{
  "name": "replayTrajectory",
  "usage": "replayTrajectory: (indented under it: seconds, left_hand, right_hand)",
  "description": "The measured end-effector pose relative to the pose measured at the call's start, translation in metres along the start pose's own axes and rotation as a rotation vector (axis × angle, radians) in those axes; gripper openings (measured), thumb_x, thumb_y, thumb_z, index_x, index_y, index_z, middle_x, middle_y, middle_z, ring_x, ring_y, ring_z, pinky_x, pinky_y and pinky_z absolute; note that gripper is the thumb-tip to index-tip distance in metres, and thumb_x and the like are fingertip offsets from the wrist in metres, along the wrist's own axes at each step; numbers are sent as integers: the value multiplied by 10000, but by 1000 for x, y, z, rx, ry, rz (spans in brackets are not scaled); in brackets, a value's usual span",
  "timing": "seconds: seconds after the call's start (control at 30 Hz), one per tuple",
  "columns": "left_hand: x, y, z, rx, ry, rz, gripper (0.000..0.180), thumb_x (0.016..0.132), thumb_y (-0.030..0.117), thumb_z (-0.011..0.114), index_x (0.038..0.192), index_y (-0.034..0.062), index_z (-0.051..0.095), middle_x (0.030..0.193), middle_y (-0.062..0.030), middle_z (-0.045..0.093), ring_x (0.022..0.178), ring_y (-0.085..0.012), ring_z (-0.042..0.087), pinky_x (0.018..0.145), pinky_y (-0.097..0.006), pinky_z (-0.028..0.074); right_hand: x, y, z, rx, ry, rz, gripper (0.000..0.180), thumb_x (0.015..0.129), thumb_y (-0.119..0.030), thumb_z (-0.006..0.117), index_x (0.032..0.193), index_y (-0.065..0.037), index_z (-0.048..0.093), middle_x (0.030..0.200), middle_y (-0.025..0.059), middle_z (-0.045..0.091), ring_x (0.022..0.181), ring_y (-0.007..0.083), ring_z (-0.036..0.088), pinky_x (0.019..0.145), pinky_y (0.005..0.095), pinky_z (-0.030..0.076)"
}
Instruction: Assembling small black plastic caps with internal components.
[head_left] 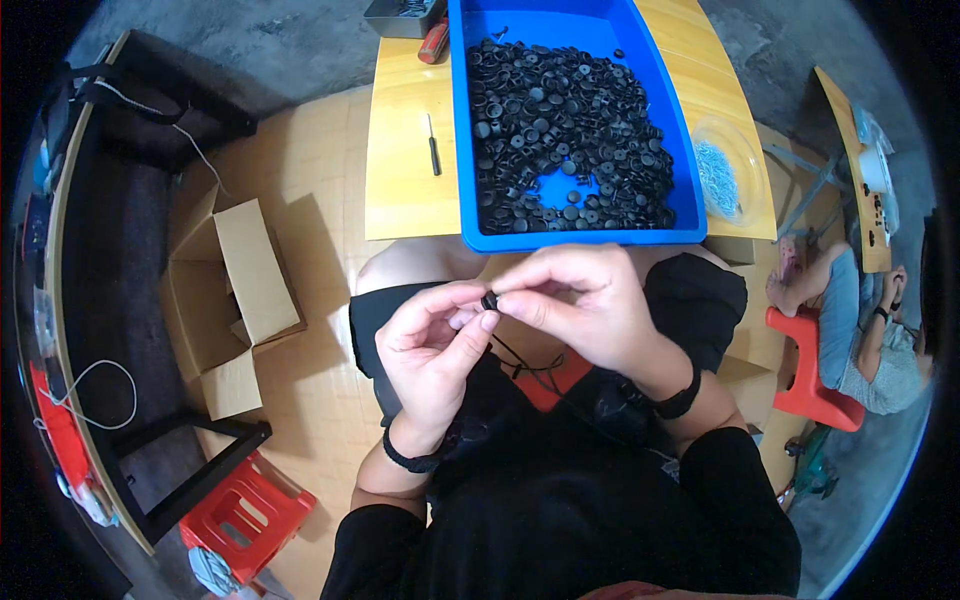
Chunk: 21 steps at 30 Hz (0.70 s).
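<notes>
— What do the hands hold?

— Both pinch one small black round part (489, 300) above the lap. The left hand (432, 350) has a grip on it with thumb and fingers from below, and the right hand (580, 305) has a grip on it from the other side. The fingers cover most of the part, so I cannot tell its exact shape.

— And around them?

— Just beyond, on the yellow worktop (405, 160), stands a blue plastic bin (560, 240) full of black round parts (565, 130). Beside the bin lies a clear bag of small metal pieces (718, 175), too small to make out. On the floor at the left is an open brown cardboard box (235, 300), plain, no label visible. A grey tray (400, 18) is cut off at the top edge.
</notes>
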<state>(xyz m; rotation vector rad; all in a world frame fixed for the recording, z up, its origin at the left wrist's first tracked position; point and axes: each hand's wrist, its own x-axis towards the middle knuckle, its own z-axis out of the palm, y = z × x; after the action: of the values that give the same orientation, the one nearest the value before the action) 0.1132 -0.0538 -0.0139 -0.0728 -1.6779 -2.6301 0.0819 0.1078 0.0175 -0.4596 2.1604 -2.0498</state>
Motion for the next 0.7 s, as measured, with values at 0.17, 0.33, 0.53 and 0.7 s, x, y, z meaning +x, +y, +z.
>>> replayTrajectory:
  seconds: [0.17,0.33,0.53,0.7]
  left_hand:
    - [7,5,-13,-28,17,18,227,775,-83,620,995,-44,581,970,-121,630,835,-145,618,753,-248,504]
    - [10,5,-18,-53,9,7,212,790,-59,612,997,-32,579,977,-140,629,822,-156,624,720,-247,511]
    - [8,10,-20,-26,28,-25,192,812,-28,596,1003,-29,573,975,-145,635,815,-163,630,673,-229,505]
    - [6,11,-17,-7,12,-21,191,818,-20,592,1008,-24,573,971,-137,640,814,-160,631,660,-221,498]
  right_hand:
    - [58,15,-20,-436,205,55,169,763,-123,660,896,-19,662,702,115,647,610,154,621,574,264,484]
    - [88,31,-12,-945,48,107,232,664,-106,676,879,-20,660,685,136,633,639,287,619,647,338,505]
    - [89,31,-12,-867,88,104,181,657,-85,664,820,-8,656,692,132,636,631,249,627,627,325,504]
    - [85,33,-17,-728,141,104,124,654,-66,658,750,5,629,673,109,636,612,176,622,594,281,497]
